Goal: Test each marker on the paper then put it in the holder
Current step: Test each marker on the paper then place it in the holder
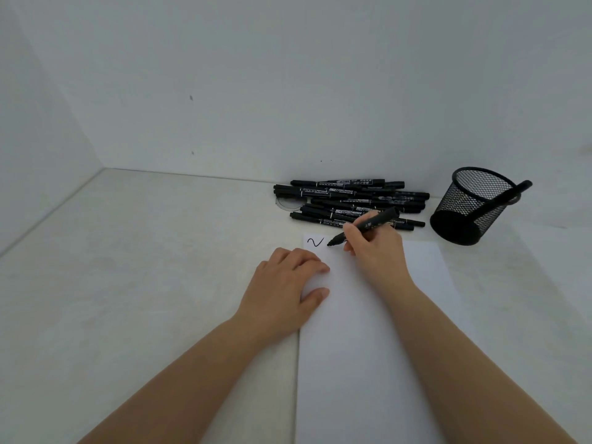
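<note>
two bare forearms enter from the near edge and run out over a pale surface. a white sheet of paper lies lengthwise under them, its near end passing out of view at the bottom.

left hand: palm down, fingers loosely bent, resting on the left edge of the paper and partly on the surface beside it. it holds nothing; grip slack, pressing flat.

right hand: just beyond and to the right of the left hand, over the far part of the sheet. grip closed round a black marker, pinched between thumb and fingers in a writing hold. the marker is uncapped at the low end and tilted, its tip pointing down and left of the grip, at or just above the paper near the far left corner; contact cannot be confirmed. its rear end rises up and right of the grip.

immediately left of the tip, a black squiggle is drawn on the paper's far left corner.

beyond the grip, a loose pile of black markers lies on the surface against the wall, roughly side by side and overlapping.

to the right of the grip and slightly farther, a black mesh holder stands well apart from the hand, just beside the pile's right end. one black marker in the holder leans against its right rim, its end sticking out
</note>
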